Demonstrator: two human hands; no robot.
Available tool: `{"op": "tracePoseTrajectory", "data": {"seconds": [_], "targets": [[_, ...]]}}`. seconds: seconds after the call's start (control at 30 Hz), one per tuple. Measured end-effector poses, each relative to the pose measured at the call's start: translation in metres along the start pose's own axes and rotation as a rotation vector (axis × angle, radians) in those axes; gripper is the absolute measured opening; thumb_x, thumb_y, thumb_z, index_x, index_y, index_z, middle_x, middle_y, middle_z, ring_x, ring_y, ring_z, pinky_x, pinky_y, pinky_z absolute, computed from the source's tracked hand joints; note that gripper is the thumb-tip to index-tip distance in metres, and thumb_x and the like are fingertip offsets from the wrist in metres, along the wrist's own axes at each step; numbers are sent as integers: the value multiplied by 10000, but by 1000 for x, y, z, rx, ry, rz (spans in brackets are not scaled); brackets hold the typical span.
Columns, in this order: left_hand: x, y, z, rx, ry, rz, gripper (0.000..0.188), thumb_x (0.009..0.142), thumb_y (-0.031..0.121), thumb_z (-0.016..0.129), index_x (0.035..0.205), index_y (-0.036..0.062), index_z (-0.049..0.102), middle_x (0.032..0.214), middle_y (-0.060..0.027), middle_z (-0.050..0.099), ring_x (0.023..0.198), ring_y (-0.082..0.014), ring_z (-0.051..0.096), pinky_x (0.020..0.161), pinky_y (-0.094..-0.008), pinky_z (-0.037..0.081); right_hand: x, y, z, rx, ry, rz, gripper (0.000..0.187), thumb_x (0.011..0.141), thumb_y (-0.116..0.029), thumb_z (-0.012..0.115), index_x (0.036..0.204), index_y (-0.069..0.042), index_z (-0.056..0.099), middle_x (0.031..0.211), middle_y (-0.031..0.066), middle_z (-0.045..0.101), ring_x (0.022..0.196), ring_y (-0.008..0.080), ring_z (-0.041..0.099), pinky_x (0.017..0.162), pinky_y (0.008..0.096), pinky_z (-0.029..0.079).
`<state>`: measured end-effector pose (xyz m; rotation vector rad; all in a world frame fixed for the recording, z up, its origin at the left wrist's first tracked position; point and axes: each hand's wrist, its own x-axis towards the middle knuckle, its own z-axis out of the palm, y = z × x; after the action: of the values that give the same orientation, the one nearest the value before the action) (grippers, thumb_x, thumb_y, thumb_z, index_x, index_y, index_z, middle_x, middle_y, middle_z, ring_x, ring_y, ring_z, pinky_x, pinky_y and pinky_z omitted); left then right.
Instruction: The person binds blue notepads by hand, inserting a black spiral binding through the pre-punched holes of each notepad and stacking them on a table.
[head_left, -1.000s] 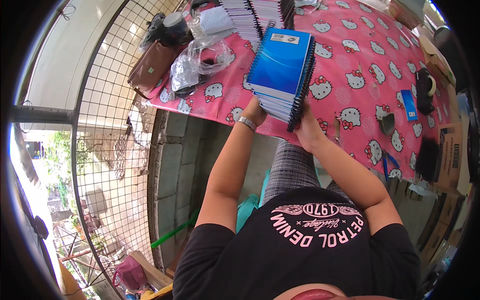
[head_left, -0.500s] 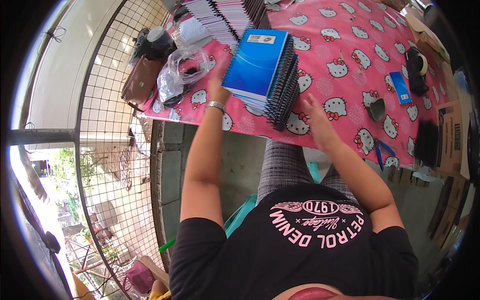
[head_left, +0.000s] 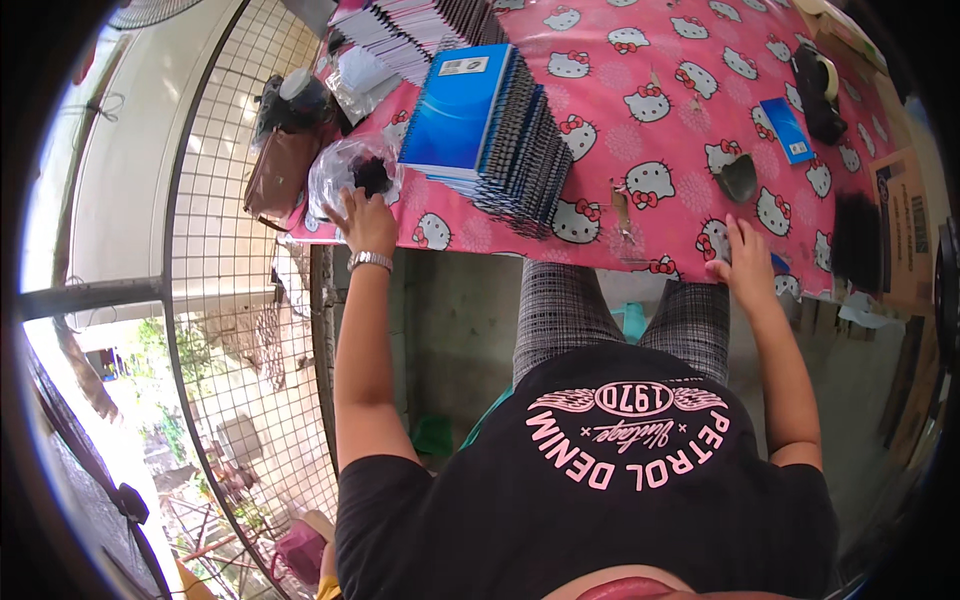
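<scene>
Along the near edge of the pink table (head_left: 600, 165), a stack of blue notebooks (head_left: 475, 130) stands left of the middle, its closest corner near that edge. To its right, patterned cloth stretches toward a dark curved piece (head_left: 738, 180) and a small blue booklet (head_left: 787, 130); just left sits a clear plastic bag (head_left: 335, 165). The left hand (head_left: 368, 225) is at the bag's near side, fingers spread and slightly bent; I cannot tell whether they touch it. The right hand (head_left: 745, 260) is by the table edge, beside blue-handled pliers (head_left: 780, 263), thumb apart, fingers loosely extended; contact is unclear.
</scene>
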<state>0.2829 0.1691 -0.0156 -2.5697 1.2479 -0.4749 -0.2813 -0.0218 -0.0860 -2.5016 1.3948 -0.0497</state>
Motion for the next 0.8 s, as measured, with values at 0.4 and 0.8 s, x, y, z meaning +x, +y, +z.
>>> {"op": "tracePoseTrajectory", "data": {"seconds": [0.4, 0.8], "targets": [[-96, 98, -161, -1447, 310, -56, 168, 980, 146, 613, 968, -5, 686, 853, -55, 644, 739, -94, 553, 671, -222, 436, 15, 0, -55, 361, -57, -126, 468, 848, -70, 592, 1313, -33, 553, 1243, 192, 546, 1173, 374, 521, 1017, 430, 432], [-72, 129, -184, -1171, 281, 2, 176, 927, 176, 693, 913, 0, 688, 705, -7, 650, 599, -39, 550, 561, -204, 422, 102, -212, -143, 102, 427, -844, 470, 762, -87, 713, 1220, -141, 624, 1063, 79, 637, 1077, 261, 615, 982, 412, 459]]}}
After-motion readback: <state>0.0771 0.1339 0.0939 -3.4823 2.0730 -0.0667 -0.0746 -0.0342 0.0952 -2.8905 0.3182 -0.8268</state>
